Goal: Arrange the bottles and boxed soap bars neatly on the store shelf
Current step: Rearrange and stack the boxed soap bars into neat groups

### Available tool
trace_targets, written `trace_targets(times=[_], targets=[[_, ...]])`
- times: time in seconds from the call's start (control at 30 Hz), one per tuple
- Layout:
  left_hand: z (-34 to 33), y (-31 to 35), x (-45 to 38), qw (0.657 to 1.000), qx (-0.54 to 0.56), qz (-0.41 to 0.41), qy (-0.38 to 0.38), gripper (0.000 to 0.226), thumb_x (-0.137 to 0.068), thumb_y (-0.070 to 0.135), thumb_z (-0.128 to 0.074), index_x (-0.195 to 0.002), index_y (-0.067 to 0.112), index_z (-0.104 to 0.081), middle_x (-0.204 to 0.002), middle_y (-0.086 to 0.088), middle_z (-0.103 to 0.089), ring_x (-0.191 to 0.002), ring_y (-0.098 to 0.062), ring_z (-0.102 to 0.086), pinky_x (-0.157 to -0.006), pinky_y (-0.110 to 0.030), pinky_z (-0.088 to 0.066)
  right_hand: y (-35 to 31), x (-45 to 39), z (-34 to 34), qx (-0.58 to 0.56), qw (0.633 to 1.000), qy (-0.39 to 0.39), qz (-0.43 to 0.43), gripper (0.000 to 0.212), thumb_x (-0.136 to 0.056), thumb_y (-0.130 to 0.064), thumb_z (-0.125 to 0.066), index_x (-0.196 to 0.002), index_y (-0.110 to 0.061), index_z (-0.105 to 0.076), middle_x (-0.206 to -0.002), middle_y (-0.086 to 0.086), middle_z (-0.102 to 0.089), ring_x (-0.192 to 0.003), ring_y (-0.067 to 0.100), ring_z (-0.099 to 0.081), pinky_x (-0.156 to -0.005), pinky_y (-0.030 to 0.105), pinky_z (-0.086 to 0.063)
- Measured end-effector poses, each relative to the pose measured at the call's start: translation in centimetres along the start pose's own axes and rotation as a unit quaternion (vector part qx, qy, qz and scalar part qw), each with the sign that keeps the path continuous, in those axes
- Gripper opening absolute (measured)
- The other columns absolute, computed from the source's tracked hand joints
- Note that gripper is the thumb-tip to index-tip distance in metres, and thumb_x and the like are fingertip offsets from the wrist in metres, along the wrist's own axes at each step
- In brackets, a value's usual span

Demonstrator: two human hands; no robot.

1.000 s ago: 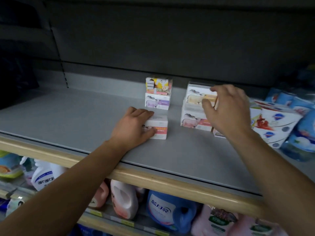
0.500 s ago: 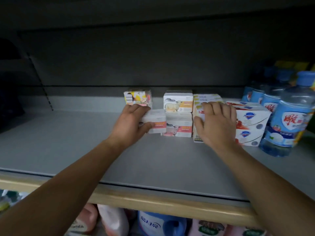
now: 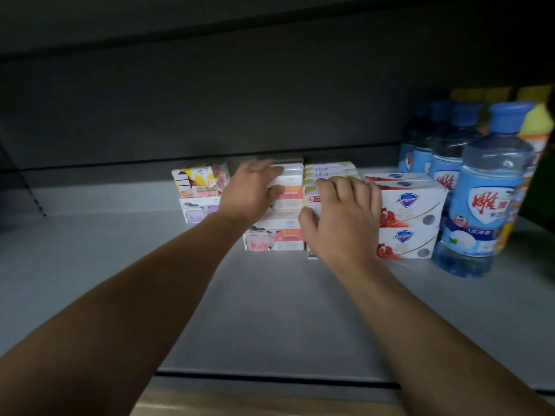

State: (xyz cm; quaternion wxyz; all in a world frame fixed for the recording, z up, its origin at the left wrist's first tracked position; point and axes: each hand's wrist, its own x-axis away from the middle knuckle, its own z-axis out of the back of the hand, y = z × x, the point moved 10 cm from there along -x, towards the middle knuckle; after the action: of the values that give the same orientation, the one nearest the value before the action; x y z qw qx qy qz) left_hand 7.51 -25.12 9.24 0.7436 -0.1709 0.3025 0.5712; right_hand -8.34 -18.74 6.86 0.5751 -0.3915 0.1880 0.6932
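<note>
My left hand grips a white soap box with an orange band on top of a box with a pink sheep picture. My right hand lies over the front of the white and green box stack, its thumb curled at the stack's left edge. Further left, a yellow patterned box sits on a purple box. Two white boxes with red fruit stand to the right. Blue bottles line the right end of the grey shelf.
A dark back panel closes the shelf behind the boxes. An orange and yellow bottle stands behind the blue bottles at the far right. The shelf's wooden front lip runs along the bottom.
My left hand lifted the orange-banded box off the shelf and brought it right, onto the pink sheep box. My right hand moved from the top of the stack down to its front.
</note>
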Motion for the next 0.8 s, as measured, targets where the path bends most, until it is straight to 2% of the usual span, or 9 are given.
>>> trace_targets(times=[0.2, 0.4, 0.57, 0.7, 0.8], targets=[[0.1, 0.3, 0.3, 1.000, 0.020, -0.004, 0.004, 0.045, -0.094, 0.030, -0.059, -0.137, 0.018, -0.054, -0.142, -0.004, -0.054, -0.134, -0.023, -0.044, -0.112, -0.034, -0.034, 0.0, -0.1, 0.0, -0.003, 1.000, -0.004, -0.004, 0.048, -0.088, -0.041, -0.047, -0.126, -0.015, -0.060, -0.124, 0.005, -0.059, -0.122, 0.029, -0.045, -0.117, 0.044, -0.014], [-0.2, 0.0, 0.1, 0.999, 0.029, 0.008, -0.011, 0.045, -0.094, 0.030, -0.059, -0.137, 0.020, -0.054, -0.143, -0.004, -0.052, -0.135, -0.022, -0.043, -0.112, -0.033, -0.032, 0.0, -0.1, -0.2, 0.000, 1.000, -0.010, -0.006, 0.050, -0.088, -0.042, -0.046, -0.128, -0.015, -0.059, -0.125, 0.004, -0.059, -0.124, 0.028, -0.045, -0.117, 0.044, -0.014], [-0.3, -0.6, 0.0, 0.998, 0.008, 0.025, -0.054, 0.050, -0.095, 0.040, -0.055, -0.142, 0.024, -0.048, -0.148, -0.002, -0.046, -0.139, -0.022, -0.036, -0.114, -0.037, -0.029, 0.0, -0.1, -0.1, 0.001, 1.000, -0.008, -0.005, 0.049, -0.088, -0.042, -0.046, -0.127, -0.015, -0.059, -0.123, 0.005, -0.059, -0.121, 0.029, -0.045, -0.116, 0.045, -0.016], [3.1, -1.4, 2.4, 0.998, 0.038, 0.051, -0.001, 0.047, -0.094, 0.038, -0.055, -0.137, 0.019, -0.053, -0.141, -0.002, -0.053, -0.131, -0.024, -0.045, -0.108, -0.036, -0.034, -0.2, -0.1, -0.2, 0.021, 0.999, -0.031, 0.002, 0.050, -0.090, -0.044, -0.045, -0.128, -0.015, -0.057, -0.125, 0.005, -0.058, -0.122, 0.029, -0.046, -0.115, 0.047, -0.019], [4.8, -3.5, 6.5, 0.995, 0.061, 0.084, -0.011, 0.042, -0.092, 0.036, -0.058, -0.129, 0.017, -0.060, -0.132, -0.004, -0.061, -0.122, -0.025, -0.053, -0.099, -0.032, -0.041, -0.5, -0.2, -0.2, 0.045, 0.997, -0.065, 0.002, 0.052, -0.091, -0.047, -0.041, -0.130, -0.016, -0.054, -0.127, 0.006, -0.057, -0.123, 0.030, -0.044, -0.115, 0.049, -0.019]])
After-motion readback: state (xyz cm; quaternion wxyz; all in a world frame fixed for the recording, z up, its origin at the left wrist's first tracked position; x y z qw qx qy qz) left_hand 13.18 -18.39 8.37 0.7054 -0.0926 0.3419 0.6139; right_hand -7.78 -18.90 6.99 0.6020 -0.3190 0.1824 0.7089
